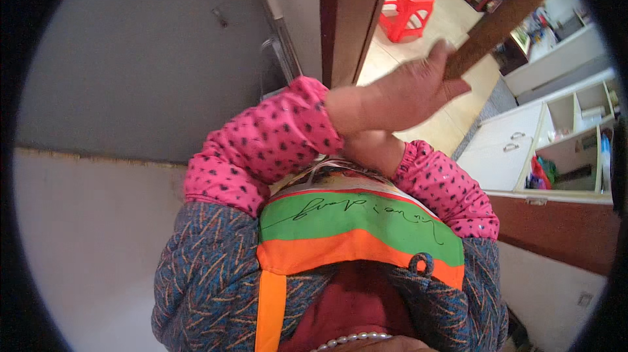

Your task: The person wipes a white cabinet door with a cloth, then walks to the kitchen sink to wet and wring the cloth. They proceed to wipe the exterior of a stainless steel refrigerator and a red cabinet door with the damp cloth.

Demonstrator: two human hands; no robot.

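Note:
My left hand [409, 93] reaches across to the right, over my right forearm. Its thumb and a finger stand apart, and the hand is slightly blurred. Just beyond it is a brown wooden post [500, 25] of the doorway. I cannot make out whether the hand touches it. Of my right hand, only the part near the wrist [379, 149] shows, below the left wrist; its fingers are hidden. Both forearms wear pink oversleeves [271, 136] with dark spots. A green and orange apron [353, 218] covers my front.
Another brown door post [353, 18] rises ahead of me. Past the doorway, a red plastic stool [409, 8] stands on the tiled floor [451, 12]. On the right is a white cabinet [504, 139] with filled shelves. A grey panel [150, 64] and pale wall are at left.

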